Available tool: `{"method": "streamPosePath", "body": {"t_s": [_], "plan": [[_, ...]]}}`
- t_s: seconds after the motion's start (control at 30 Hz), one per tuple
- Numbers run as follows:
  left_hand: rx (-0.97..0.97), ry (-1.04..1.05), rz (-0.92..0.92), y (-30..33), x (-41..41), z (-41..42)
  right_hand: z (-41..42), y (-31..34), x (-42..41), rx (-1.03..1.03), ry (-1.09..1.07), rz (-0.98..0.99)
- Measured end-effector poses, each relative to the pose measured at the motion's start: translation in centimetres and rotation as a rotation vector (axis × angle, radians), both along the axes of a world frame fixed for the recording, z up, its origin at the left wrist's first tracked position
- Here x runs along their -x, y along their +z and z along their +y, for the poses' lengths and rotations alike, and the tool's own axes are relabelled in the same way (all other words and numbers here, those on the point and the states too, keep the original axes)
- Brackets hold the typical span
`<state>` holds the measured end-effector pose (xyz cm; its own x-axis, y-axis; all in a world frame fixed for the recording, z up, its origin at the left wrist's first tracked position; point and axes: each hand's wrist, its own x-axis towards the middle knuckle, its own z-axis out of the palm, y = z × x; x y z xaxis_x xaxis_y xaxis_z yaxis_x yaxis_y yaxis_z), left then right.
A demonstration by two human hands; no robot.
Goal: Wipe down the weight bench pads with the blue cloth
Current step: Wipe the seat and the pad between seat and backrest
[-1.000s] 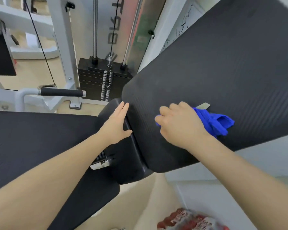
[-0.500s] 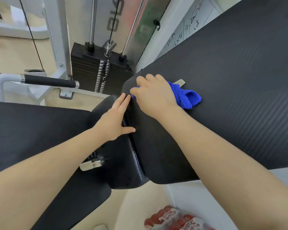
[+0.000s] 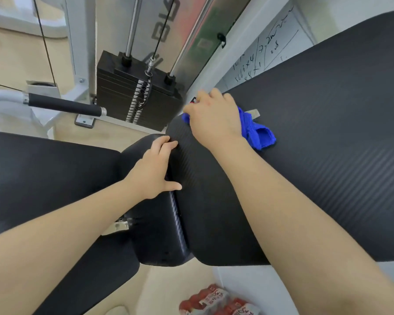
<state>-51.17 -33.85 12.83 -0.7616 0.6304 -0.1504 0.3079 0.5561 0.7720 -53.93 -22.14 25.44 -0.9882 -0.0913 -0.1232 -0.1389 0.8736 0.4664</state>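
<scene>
blue cloth [image 3: 258,133] on bench pad [image 3: 328,144]

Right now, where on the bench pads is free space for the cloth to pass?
The large ribbed pad is bare to the right of the blue cloth. The left pad is bare left of the left hand. Crowded: the pad's near corner, where the right hand presses the cloth.

Two hands on adjoining bench pads, weight stack behind.
Right hand [image 3: 214,119] is lying on the cloth [image 3: 257,133] at the right pad's [image 3: 316,155] far corner; left hand [image 3: 154,170] is resting at the seam beside the left pad [image 3: 43,173]; weight stack [image 3: 132,96] is sitting beyond.
</scene>
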Motion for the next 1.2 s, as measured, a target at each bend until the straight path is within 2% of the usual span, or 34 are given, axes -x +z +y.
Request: {"method": "streamPosePath", "body": {"t_s": [0.17,0.33,0.4,0.53,0.67,0.8,0.97,1.07,1.13,1.2], "plan": [[0.0,-0.018,-0.008,0.4,0.2,-0.2,-0.1,-0.6,-3.9,0.018,0.024,0.005],[0.101,-0.045,0.054,1.3,0.5,-0.3,0.1,-0.7,-9.3,0.068,0.034,-0.167],[0.098,-0.038,0.06,1.3,0.7,-0.2,0.2,-0.5,-8.1,0.07,0.04,-0.139],[0.009,-0.004,0.016,0.2,1.0,-0.1,-0.7,-2.1,-0.7,0.011,0.03,0.051],[-0.03,-0.031,0.037,-0.3,1.1,-0.3,-1.7,-2.8,3.2,0.044,-0.065,0.034],[-0.027,-0.038,0.05,0.0,1.4,-0.7,-1.5,-2.3,-2.4,0.044,-0.07,0.157],[0.069,0.027,0.036,-0.7,3.5,-1.0,-0.9,-1.6,-9.6,0.058,-0.06,-0.069],[0.142,-0.014,-0.023,-2.2,4.7,-1.0,-1.2,-2.7,-6.1,0.051,0.034,-0.025],[0.097,-0.013,-0.017,-3.5,5.1,-1.0,-2.0,-3.9,-1.9,0.05,0.074,-0.028],[0.059,0.004,-0.018,-4.0,4.9,-1.1,-2.9,-4.6,1.8,0.068,0.026,-0.067]]}}
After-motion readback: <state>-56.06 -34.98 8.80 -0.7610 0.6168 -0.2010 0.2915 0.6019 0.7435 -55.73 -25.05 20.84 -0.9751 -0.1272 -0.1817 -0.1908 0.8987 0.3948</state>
